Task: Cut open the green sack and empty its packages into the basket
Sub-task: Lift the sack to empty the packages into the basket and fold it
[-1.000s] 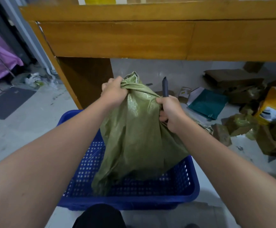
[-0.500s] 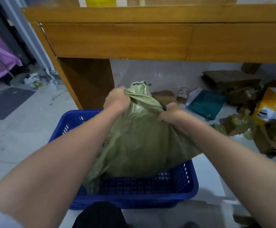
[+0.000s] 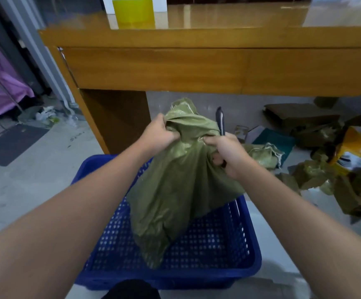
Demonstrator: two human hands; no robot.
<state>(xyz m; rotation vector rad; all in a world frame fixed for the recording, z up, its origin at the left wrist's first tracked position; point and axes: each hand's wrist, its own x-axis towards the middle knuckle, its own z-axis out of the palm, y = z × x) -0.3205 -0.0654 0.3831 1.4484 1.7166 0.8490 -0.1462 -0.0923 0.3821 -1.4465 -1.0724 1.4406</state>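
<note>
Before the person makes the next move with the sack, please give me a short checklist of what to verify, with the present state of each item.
1. Left hand grips the gathered top of the green sack: ok.
2. Right hand holds both the sack and the dark cutter, its upper end pointing up: ok.
3. Sack hangs over the blue basket, lower end inside it: ok.
4. Sack already cut open: cannot tell; no opening shows.
5. Packages in the basket: not ok; none visible on the part that shows.
6. Cutter blade exposed or covered: cannot tell.
</note>
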